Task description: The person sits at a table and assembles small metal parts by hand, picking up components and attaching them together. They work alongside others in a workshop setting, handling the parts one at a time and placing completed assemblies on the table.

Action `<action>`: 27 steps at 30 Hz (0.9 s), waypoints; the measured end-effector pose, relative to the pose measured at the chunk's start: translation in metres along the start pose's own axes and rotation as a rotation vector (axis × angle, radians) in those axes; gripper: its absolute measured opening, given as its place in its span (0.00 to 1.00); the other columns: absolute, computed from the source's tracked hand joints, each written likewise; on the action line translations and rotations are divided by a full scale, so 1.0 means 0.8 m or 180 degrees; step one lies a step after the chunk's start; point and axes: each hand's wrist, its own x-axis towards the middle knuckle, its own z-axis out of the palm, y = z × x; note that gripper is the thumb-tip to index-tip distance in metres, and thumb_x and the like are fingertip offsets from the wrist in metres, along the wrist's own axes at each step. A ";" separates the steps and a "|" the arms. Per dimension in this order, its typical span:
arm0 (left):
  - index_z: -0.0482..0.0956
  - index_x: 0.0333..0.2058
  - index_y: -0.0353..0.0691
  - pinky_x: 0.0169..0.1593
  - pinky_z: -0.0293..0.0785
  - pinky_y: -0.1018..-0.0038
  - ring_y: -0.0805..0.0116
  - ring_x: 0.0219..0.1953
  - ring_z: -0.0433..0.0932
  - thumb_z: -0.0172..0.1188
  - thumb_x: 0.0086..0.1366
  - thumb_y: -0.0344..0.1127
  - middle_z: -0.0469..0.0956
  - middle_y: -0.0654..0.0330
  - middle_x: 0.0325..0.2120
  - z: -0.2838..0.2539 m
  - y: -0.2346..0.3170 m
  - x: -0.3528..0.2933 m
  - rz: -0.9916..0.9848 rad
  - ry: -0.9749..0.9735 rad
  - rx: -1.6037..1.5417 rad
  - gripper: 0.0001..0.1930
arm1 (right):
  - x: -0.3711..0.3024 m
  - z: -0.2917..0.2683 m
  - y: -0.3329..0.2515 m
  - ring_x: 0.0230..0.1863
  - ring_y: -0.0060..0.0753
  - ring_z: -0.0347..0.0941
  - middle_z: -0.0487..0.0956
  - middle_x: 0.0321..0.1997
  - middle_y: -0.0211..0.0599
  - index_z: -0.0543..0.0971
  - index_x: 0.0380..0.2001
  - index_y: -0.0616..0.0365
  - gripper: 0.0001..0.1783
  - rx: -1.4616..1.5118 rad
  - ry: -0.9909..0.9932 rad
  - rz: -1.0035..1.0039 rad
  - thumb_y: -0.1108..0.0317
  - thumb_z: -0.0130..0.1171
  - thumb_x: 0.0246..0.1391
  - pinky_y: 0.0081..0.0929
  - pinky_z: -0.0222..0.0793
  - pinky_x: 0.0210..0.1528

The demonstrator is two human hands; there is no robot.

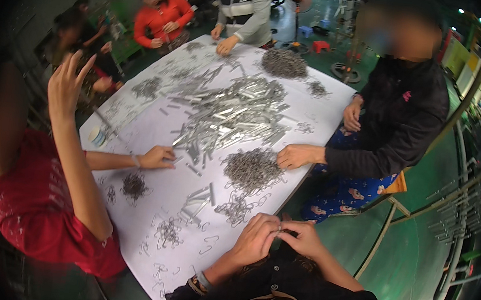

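Note:
My left hand (256, 236) and my right hand (304, 237) meet at the table's near edge, close to my body. Fingers of both are closed together around something small; the fingers hide its kind. Just beyond my left hand lies a small pile of bent wire hooks (234, 208). Farther off is a larger mound of grey hooks (253, 171). A few flat silvery metal strips (197, 204) lie left of the small pile, with a loose cluster of hooks (169, 233) nearer to me.
A big heap of metal strips (238, 115) covers the white table's (135, 221) middle. At right, a co-worker's hand (299, 157) touches the hook mound. On the left, a red-shirted person's hand (158, 158) rests near strips. A cup (97, 136) stands at the left edge.

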 end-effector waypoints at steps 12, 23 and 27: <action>0.69 0.38 0.37 0.46 0.66 0.64 0.55 0.42 0.71 0.58 0.56 0.21 0.72 0.55 0.41 -0.009 0.016 -0.033 0.0050 -0.0290 -0.0087 0.12 | 0.071 0.015 0.007 0.38 0.35 0.78 0.81 0.39 0.41 0.80 0.41 0.65 0.13 -0.0124 -0.0624 -0.0191 0.74 0.58 0.52 0.26 0.73 0.42; 0.70 0.38 0.37 0.47 0.65 0.65 0.57 0.44 0.70 0.58 0.57 0.22 0.72 0.55 0.40 -0.012 0.020 -0.050 -0.0065 -0.0312 -0.0105 0.10 | 0.208 0.169 0.031 0.60 0.41 0.65 0.77 0.47 0.41 0.79 0.38 0.60 0.13 -0.2451 -0.0782 -0.2270 0.72 0.50 0.50 0.37 0.61 0.60; 0.69 0.38 0.37 0.47 0.65 0.65 0.57 0.43 0.70 0.58 0.57 0.22 0.72 0.55 0.40 -0.015 0.020 -0.055 -0.0089 -0.0244 -0.0142 0.11 | 0.224 0.180 0.036 0.53 0.37 0.68 0.77 0.39 0.37 0.78 0.32 0.56 0.08 -0.2561 -0.0876 -0.2419 0.72 0.52 0.48 0.33 0.63 0.55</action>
